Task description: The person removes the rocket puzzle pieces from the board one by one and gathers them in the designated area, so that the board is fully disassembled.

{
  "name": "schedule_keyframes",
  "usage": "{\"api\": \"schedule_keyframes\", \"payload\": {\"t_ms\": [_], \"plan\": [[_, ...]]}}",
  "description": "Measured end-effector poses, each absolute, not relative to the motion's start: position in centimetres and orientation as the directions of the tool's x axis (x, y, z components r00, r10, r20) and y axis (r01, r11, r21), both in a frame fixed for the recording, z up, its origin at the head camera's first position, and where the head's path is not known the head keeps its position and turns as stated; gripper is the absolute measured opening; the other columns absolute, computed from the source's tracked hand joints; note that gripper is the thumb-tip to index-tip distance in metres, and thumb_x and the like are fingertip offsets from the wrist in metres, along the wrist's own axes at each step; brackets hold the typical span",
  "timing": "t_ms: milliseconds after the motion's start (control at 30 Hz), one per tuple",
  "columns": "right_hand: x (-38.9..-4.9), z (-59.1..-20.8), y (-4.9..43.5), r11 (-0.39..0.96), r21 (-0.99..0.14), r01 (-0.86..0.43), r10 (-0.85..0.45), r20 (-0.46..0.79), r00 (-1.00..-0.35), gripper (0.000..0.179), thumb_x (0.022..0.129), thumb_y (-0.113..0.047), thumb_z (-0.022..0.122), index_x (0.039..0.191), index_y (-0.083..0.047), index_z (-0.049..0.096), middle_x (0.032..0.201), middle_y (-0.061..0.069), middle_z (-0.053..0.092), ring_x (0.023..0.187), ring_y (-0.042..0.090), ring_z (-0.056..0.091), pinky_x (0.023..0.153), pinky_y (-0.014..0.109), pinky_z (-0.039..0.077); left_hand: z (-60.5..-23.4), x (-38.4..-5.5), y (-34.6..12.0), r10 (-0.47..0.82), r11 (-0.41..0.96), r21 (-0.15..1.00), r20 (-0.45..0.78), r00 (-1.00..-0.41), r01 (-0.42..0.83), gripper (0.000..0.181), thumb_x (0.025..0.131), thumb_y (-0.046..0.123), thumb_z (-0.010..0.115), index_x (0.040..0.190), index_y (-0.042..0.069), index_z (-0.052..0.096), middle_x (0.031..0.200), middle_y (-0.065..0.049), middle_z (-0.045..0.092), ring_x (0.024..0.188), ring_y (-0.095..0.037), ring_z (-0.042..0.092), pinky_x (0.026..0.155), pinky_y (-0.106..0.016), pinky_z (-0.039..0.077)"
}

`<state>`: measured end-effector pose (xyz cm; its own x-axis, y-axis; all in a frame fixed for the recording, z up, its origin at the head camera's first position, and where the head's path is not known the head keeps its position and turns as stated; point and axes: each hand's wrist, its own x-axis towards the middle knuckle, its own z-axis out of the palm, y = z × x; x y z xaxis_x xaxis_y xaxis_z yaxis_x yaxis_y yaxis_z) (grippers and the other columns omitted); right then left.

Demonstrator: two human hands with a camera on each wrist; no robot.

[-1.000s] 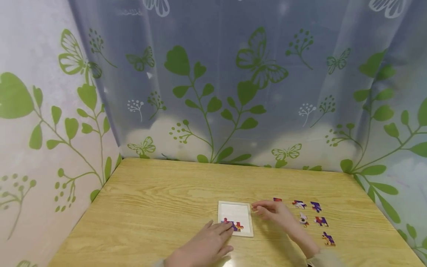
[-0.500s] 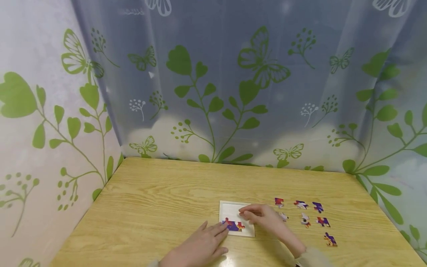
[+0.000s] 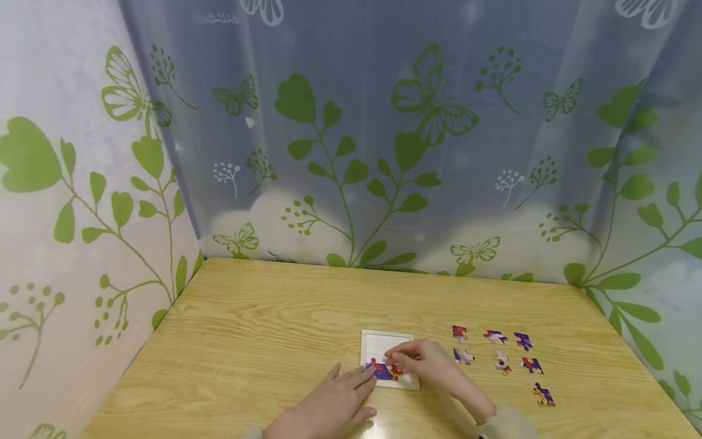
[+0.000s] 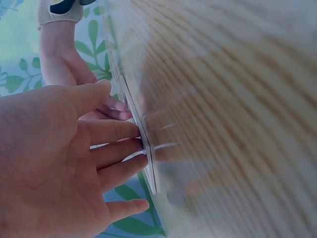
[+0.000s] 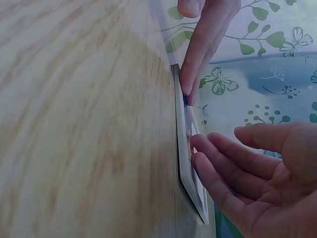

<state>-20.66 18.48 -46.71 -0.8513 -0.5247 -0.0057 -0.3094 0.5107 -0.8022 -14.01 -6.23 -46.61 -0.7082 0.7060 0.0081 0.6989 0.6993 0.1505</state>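
Observation:
A small white puzzle tray (image 3: 384,342) lies on the table. Joined jigsaw pieces, a purple one (image 3: 379,371) and a red-orange one (image 3: 396,371), sit along its near side. My left hand (image 3: 329,399) rests with straight fingers on the purple piece and the tray's left part; in the left wrist view its thumb stands away from the tray (image 4: 134,106). Over the tray's right side is my right hand (image 3: 436,366), fingertips at the red-orange piece. The right wrist view shows those fingers loosely bent, the thumb apart and nothing held between them.
Several loose jigsaw pieces lie in rows right of the tray, among them a red one (image 3: 459,333), a purple-and-white one (image 3: 463,356) and a purple-orange one (image 3: 543,394). Patterned curtains (image 3: 351,201) border the wooden table (image 3: 263,323) behind and at the sides.
My right hand has moved left from the tray's right edge to over the tray, down toward the joined pieces. The left hand stays almost where it was.

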Motion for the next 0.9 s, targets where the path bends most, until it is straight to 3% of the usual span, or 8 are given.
{"api": "schedule_keyframes", "payload": {"t_ms": [300, 433, 700, 900], "plan": [[-20.5, -46.76, 18.03, 0.565, -0.755, -0.332, -0.504, 0.002, -0.864, 0.029, 0.103, -0.027, 0.061, 0.115, -0.006, 0.076, 0.103, 0.005, 0.078, 0.095, 0.024, 0.073, 0.085, 0.038, 0.059, -46.39, -13.91, -6.11, 0.701, 0.705, 0.149, 0.007, -0.713, 0.694, 0.057, 0.104, 0.047, 0.05, 0.146, 0.008, 0.055, 0.155, -0.005, 0.047, 0.142, -0.021, 0.046, 0.112, -0.057, 0.042], [-20.53, -46.93, 17.89, 0.554, -0.772, -0.311, -0.493, -0.003, -0.87, 0.025, 0.1, -0.024, 0.065, 0.115, -0.007, 0.076, 0.106, 0.006, 0.077, 0.094, 0.022, 0.072, 0.084, 0.033, 0.059, -46.31, -13.91, -6.08, 0.699, 0.707, 0.153, 0.001, -0.715, 0.691, 0.057, 0.104, 0.046, 0.05, 0.146, 0.008, 0.054, 0.155, -0.005, 0.047, 0.143, -0.021, 0.045, 0.112, -0.057, 0.041], [-20.67, -47.27, 17.78, 0.508, -0.795, -0.331, -0.522, 0.022, -0.853, 0.027, 0.087, 0.0, 0.075, 0.114, -0.001, 0.074, 0.096, 0.01, 0.075, 0.083, 0.016, 0.071, 0.074, 0.023, 0.057, -46.24, -13.83, -6.0, 0.699, 0.709, 0.124, 0.005, -0.715, 0.695, 0.057, 0.104, 0.047, 0.051, 0.145, 0.008, 0.055, 0.154, -0.004, 0.049, 0.142, -0.021, 0.046, 0.111, -0.056, 0.042], [-20.64, -47.17, 17.62, 0.53, -0.782, -0.329, -0.522, 0.005, -0.853, 0.026, 0.084, 0.001, 0.076, 0.11, -0.004, 0.076, 0.093, 0.006, 0.074, 0.079, 0.014, 0.07, 0.072, 0.022, 0.057, -46.28, -13.8, -6.01, 0.701, 0.706, 0.11, 0.026, -0.712, 0.699, 0.057, 0.104, 0.046, 0.052, 0.145, 0.008, 0.056, 0.154, -0.005, 0.049, 0.142, -0.021, 0.047, 0.111, -0.056, 0.043]]}}
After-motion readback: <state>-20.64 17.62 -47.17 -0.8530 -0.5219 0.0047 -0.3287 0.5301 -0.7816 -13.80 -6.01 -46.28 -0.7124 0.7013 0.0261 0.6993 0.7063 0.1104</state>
